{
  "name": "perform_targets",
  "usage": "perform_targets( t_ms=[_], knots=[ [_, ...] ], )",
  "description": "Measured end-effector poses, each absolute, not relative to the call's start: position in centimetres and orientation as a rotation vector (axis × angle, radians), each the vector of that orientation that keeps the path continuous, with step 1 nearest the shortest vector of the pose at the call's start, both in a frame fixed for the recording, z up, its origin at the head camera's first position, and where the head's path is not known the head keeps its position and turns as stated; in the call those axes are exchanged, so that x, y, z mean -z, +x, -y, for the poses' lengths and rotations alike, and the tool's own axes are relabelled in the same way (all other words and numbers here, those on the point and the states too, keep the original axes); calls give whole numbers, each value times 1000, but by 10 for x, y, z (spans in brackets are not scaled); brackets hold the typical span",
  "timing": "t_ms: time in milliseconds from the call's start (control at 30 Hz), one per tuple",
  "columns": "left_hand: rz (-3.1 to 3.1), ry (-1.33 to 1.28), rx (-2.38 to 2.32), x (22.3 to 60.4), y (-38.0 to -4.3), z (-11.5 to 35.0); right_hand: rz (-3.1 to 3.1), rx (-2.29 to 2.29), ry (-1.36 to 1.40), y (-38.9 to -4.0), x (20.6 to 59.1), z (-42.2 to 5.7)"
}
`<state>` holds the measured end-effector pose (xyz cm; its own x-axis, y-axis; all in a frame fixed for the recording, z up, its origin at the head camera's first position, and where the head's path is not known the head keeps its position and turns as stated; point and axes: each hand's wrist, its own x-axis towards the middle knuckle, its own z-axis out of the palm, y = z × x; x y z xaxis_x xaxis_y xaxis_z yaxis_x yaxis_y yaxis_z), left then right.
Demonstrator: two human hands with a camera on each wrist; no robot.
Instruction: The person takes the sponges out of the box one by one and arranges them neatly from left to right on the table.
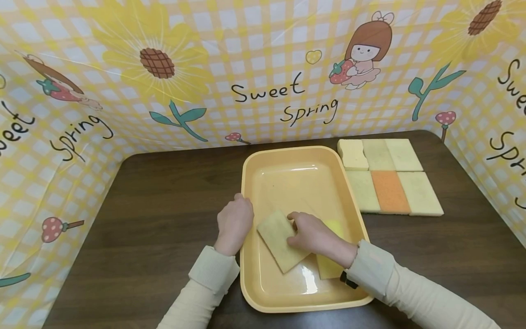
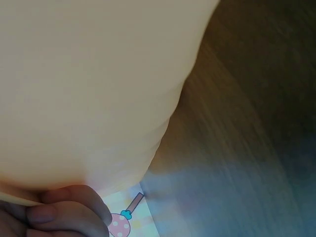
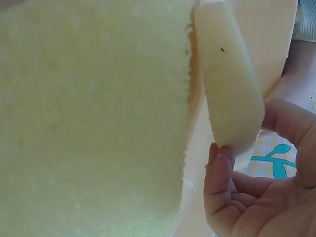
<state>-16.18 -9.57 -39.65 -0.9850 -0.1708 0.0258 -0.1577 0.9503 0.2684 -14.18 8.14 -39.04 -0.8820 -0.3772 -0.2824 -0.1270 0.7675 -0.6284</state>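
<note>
A pale yellow-green sponge is tilted inside the light orange plastic tray. My right hand pinches its edge between thumb and fingers, and the right wrist view has the same sponge edge-on. Lying in the tray under my right forearm is a second, yellow sponge, partly covered. It fills the near left of the right wrist view. With curled fingers my left hand grips the tray's left rim. The left wrist view catches those fingers at the rim, beside the tray's outer wall.
Right of the tray, several sponges lie in two rows on the dark wood table. One is orange; a wavy-sided cream one sits at the back left. A yellow-checked printed cloth walls the table's back and sides.
</note>
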Motion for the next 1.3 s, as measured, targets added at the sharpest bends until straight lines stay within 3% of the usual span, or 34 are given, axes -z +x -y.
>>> perform_targets(
  t_ms=[1300],
  knots=[
    [3049,239,394,397,-162,97,-2553,1025,-273,-147,380,-95]
  ],
)
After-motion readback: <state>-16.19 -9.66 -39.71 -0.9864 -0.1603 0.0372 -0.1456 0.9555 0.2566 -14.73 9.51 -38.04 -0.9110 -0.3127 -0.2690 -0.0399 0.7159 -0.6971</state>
